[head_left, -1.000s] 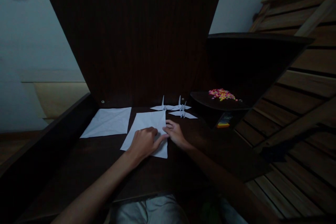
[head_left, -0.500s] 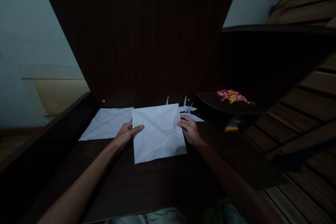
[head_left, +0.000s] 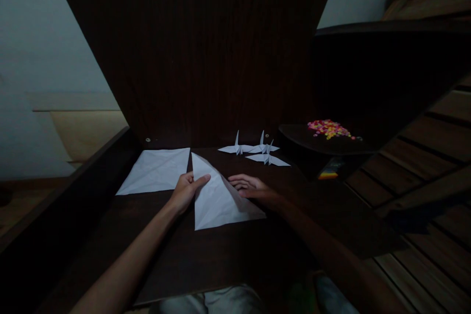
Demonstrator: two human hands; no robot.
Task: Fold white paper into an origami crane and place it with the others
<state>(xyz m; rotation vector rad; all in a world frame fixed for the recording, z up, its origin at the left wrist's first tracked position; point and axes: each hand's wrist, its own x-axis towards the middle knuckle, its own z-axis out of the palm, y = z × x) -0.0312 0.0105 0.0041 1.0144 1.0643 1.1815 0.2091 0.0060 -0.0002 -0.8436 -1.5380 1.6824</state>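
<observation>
The white paper sheet lies near the middle of the dark wood surface, closer to its back edge than its front, and it could swivel out of line, since the left hand pinches it by the left edge alone, thumb on top. The right hand is at the slanting side, fingers loosely curled; whether it grips the paper cannot be told. If that side slipped, the sheet might bend off its crease lines and the corners would miss each other; the dim light makes such an error easier. A hard pinch could also leave a stray dent. The paper looks thin and slightly crumpled, its shape near a triangle, with a long edge running from the upper left corner down to the lower right and a shadow along it. Just beside its upper left corner is a second creased sheet, toward the surface's back left corner. Three folded paper cranes sit along the back edge, and a shelf at the right carries a heap of colourful small pieces.
</observation>
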